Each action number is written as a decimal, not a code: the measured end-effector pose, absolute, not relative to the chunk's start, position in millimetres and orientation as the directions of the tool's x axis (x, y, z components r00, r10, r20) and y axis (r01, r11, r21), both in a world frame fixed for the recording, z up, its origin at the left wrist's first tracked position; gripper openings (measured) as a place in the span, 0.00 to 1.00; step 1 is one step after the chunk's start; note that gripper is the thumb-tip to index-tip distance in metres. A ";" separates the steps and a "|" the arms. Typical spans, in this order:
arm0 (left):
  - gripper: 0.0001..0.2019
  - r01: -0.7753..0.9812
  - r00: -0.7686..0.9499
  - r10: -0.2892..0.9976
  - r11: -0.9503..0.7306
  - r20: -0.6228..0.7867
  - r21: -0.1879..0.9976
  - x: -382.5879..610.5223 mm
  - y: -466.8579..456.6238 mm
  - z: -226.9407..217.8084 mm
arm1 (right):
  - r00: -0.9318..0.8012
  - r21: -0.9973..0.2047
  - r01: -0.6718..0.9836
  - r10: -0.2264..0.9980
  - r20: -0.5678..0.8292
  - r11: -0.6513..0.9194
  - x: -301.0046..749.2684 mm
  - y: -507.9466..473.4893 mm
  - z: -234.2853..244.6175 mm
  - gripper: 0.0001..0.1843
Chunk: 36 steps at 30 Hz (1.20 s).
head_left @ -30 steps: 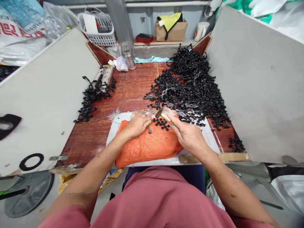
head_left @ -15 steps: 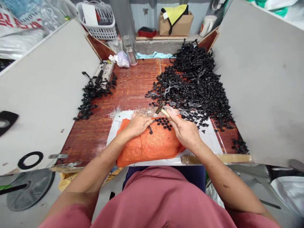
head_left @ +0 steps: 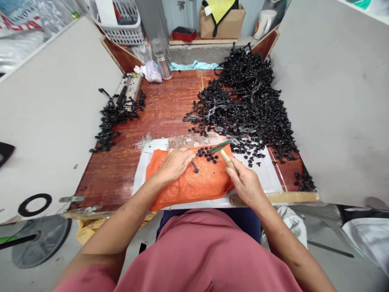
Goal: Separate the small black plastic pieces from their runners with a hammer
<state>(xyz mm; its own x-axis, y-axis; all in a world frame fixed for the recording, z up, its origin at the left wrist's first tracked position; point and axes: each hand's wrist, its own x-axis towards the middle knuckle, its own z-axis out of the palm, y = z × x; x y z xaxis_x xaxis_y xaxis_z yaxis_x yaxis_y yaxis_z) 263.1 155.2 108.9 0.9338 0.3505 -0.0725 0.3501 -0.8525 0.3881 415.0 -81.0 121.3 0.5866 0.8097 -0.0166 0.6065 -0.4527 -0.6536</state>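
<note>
A small workshop: heaps of black plastic parts [head_left: 246, 105] cover a wooden workbench [head_left: 170, 109].

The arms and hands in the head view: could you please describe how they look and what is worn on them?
Both the left hand and right hand are bare: no gloves, rings or watch visible. The forearms are uncovered; short dusty-pink sleeves show only at the upper arms.

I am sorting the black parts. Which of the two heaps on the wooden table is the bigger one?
The heap of black parts on the right side, behind the right hand, is much bigger. The left heap, beside the grey board, is small and thin.
</note>
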 end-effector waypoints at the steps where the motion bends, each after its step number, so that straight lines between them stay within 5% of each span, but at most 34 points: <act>1: 0.20 0.355 0.932 0.354 -0.852 -0.076 0.385 264.1 154.9 108.6 | 0.586 -0.659 0.598 0.810 -0.029 -0.457 412.9 -87.6 119.2 0.25; 15: 0.20 0.381 0.924 0.348 -0.865 -0.157 0.328 269.5 154.9 112.0 | 0.579 -0.606 0.606 0.808 -0.108 -0.515 411.0 -117.6 107.9 0.27; 23: 0.21 0.379 0.924 0.348 -0.887 -0.158 0.266 270.7 150.8 116.0 | 0.526 -0.554 0.713 0.850 0.018 -0.429 411.5 -102.6 126.1 0.31; 28: 0.22 0.365 0.931 0.329 -0.858 -0.159 0.363 272.1 157.2 111.9 | 0.470 -0.492 0.800 0.868 0.159 -0.343 409.5 -75.4 141.1 0.31; 33: 0.22 0.359 0.933 0.317 -0.842 -0.169 0.402 270.2 158.3 105.1 | 0.396 -0.296 0.876 0.918 -0.008 -0.381 405.1 -53.5 139.8 0.32; 36: 0.22 0.359 0.933 0.321 -0.837 -0.161 0.414 269.6 158.0 104.9 | 0.421 -0.308 0.870 0.905 0.059 -0.385 403.8 -53.0 137.3 0.33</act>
